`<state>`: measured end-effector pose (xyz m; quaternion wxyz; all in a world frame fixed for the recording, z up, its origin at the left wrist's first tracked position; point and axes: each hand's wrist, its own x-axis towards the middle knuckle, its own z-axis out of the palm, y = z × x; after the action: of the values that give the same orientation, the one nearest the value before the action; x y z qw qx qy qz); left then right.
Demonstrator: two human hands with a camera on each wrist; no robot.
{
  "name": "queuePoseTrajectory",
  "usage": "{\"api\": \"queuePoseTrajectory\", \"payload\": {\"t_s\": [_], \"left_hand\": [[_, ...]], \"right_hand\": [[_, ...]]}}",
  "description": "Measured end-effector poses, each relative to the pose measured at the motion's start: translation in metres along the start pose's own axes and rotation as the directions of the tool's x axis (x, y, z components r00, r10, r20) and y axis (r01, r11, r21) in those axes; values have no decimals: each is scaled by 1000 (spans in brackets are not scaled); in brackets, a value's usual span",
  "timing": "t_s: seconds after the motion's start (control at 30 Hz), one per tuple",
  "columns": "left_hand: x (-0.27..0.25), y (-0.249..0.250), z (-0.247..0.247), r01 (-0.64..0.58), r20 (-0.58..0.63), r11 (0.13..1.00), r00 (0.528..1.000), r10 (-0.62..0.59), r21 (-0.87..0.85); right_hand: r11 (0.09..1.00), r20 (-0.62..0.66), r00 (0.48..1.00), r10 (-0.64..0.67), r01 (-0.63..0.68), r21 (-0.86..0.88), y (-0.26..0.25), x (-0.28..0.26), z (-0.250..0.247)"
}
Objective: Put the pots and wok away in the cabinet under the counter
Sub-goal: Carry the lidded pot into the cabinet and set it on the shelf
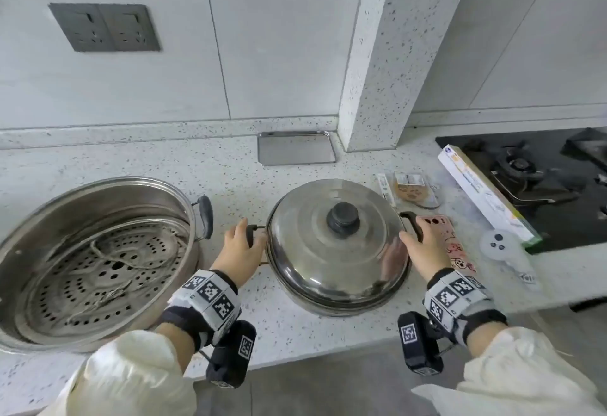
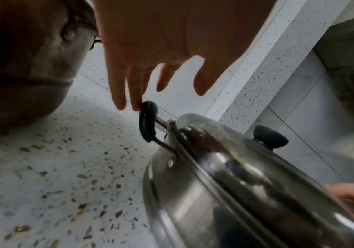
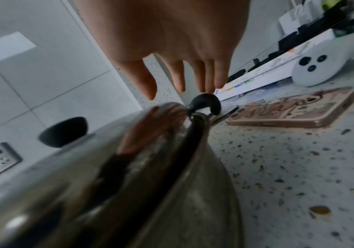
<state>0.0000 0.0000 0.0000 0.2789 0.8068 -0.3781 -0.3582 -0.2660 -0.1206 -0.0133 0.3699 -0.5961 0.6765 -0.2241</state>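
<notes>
A steel pot with a domed lid (image 1: 338, 244) and black knob (image 1: 342, 216) stands on the speckled counter (image 1: 249, 182). My left hand (image 1: 238, 246) hangs over its left black handle (image 2: 147, 123), fingers straight, fingertips (image 2: 136, 104) touching the handle top. My right hand (image 1: 418, 251) hovers over the right black handle (image 3: 205, 103), fingers extended just above it. A large steel steamer pot (image 1: 95, 258) with a perforated tray sits at the left, also seen as a dark curved wall (image 2: 29, 67) in the left wrist view.
A metal tray (image 1: 295, 147) lies at the back wall. Right of the pot lie a pink phone (image 1: 450, 241), a food packet (image 1: 410, 188), a white controller (image 1: 502, 248) and a long white box (image 1: 486, 195) by the gas hob (image 1: 538, 179). Wall sockets (image 1: 105, 27) sit above.
</notes>
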Motion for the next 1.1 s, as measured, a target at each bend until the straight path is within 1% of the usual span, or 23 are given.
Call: {"api": "queuePoseTrajectory", "payload": {"t_s": [0.07,0.17,0.2,0.3,0.4,0.47,0.6,0.7,0.77,0.87,0.93,1.03,1.1], "left_hand": [[8,-4,3,23,0,999,1000,-23,-34],[19,-10,10,58,-19,997,998,-59,-52],[20,-12,11,70,-45,996,996,-73,-63],[20,-16,14,120,-154,985,978,-138,-126],[1,-20,21,163,-215,976,958,-191,-143],[-25,-20,30,190,-263,971,939,-223,-146],[-91,-19,52,199,-379,948,881,-284,-247],[-133,-24,65,207,-420,931,848,-324,-301],[-162,-32,71,235,-444,922,821,-357,-307],[-199,-45,76,276,-485,921,787,-381,-276],[-228,-58,80,281,-503,917,770,-391,-283],[-265,-79,87,275,-518,918,762,-389,-286],[-291,-92,93,276,-527,918,755,-390,-284]], "right_hand": [[998,-17,1000,24,-23,57,3,7,0],[990,12,999,45,-46,136,11,20,-3],[988,17,998,66,-67,138,11,21,-5],[988,15,998,68,-69,138,16,30,-14],[989,38,998,51,-56,134,26,33,-20],[989,84,996,17,-29,143,33,28,-25],[988,195,977,-89,61,141,43,9,-43],[983,240,959,-154,123,138,52,-10,-55],[978,262,947,-186,153,139,60,-24,-61],[974,303,932,-198,154,165,71,-48,-66],[971,327,922,-207,154,180,83,-72,-69],[965,325,916,-237,183,187,105,-110,-71],[962,331,913,-241,178,209,123,-134,-69]]}}
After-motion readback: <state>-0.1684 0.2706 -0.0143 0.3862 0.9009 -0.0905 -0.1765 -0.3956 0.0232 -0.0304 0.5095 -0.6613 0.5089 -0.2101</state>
